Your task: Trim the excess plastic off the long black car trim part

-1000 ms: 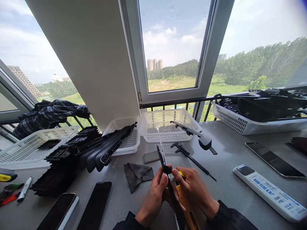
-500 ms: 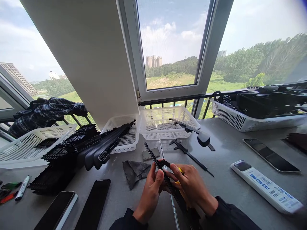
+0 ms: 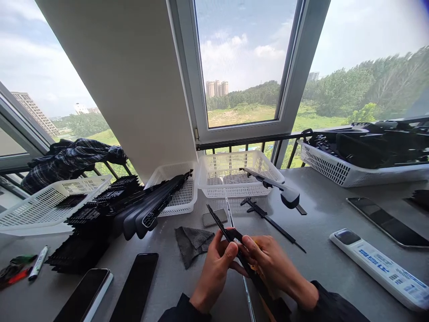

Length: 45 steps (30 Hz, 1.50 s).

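Note:
Both hands meet low in the centre of the view around a long, thin black plastic part (image 3: 255,281), which slants from upper left to lower right. My left hand (image 3: 214,268) grips its upper stretch, thumb on top. My right hand (image 3: 268,264) is closed on the same part from the right, with something yellow partly hidden beneath its fingers. A metal strip (image 3: 247,295) runs under the hands. Left of them lies a crumpled dark grey cloth (image 3: 192,243), and a small grey rectangular block (image 3: 214,217) is just beyond.
Black calipers (image 3: 273,223) lie right of centre. White baskets (image 3: 234,192) line the window side, one with a black part (image 3: 275,187) across it. Stacked black parts (image 3: 80,237) stand left. Phones (image 3: 136,286), a marker (image 3: 39,263) and a white device (image 3: 378,268) rest on the table.
The view has shifted slightly, moving the scene right. The black part sits at a slightly different angle, and my right fingers have shifted along it; less yellow shows.

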Tool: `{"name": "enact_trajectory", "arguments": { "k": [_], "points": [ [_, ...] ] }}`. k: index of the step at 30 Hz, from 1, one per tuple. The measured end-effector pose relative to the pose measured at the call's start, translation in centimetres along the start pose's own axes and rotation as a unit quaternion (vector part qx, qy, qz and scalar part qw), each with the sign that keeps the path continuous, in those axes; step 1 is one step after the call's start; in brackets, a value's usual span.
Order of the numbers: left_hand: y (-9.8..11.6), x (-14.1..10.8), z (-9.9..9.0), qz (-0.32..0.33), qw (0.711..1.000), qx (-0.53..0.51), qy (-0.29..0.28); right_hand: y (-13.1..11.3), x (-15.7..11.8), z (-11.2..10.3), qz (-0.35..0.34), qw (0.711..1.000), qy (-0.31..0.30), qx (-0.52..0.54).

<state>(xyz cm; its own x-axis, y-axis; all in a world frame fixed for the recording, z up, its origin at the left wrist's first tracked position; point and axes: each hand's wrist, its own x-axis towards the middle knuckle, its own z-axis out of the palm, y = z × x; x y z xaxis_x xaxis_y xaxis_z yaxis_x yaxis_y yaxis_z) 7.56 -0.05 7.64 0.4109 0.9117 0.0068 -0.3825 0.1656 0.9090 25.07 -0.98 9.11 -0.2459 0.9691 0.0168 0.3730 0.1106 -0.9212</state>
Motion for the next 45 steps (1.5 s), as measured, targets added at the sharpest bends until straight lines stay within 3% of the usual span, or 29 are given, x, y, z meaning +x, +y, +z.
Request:
{"name": "enact_trajectory", "arguments": {
  "k": [6,13,18,27,36,40,45],
  "points": [
    [0.3,0.3,-0.4,0.009,1.0,0.009,0.027,-1.4,-0.7,-0.6,0.015,0.993,-0.09,0.071],
    [1.0,0.4,-0.2,0.034,0.999,0.02,0.02,-1.5,-1.0,-0.9,0.024,0.992,-0.106,0.069],
    [0.7,0.5,-0.6,0.05,0.998,0.023,0.005,-1.7,-0.9,-1.0,0.036,0.994,-0.088,0.045],
    [0.2,0.7,-0.9,0.027,0.998,0.02,0.053,-0.7,-0.2,-0.2,0.049,0.994,-0.042,-0.092],
    [-1.2,1.1,-1.4,0.003,0.999,0.006,0.041,-0.4,-0.4,0.2,0.054,0.96,0.022,-0.274],
    [-0.9,0.6,-1.1,-0.008,0.999,-0.02,0.039,-0.3,-0.5,-0.4,0.036,0.972,0.053,-0.225],
    [0.2,0.2,-0.3,-0.046,0.994,-0.078,0.059,-1.0,-0.8,-0.7,-0.032,0.991,0.009,-0.131]
  ]
}}
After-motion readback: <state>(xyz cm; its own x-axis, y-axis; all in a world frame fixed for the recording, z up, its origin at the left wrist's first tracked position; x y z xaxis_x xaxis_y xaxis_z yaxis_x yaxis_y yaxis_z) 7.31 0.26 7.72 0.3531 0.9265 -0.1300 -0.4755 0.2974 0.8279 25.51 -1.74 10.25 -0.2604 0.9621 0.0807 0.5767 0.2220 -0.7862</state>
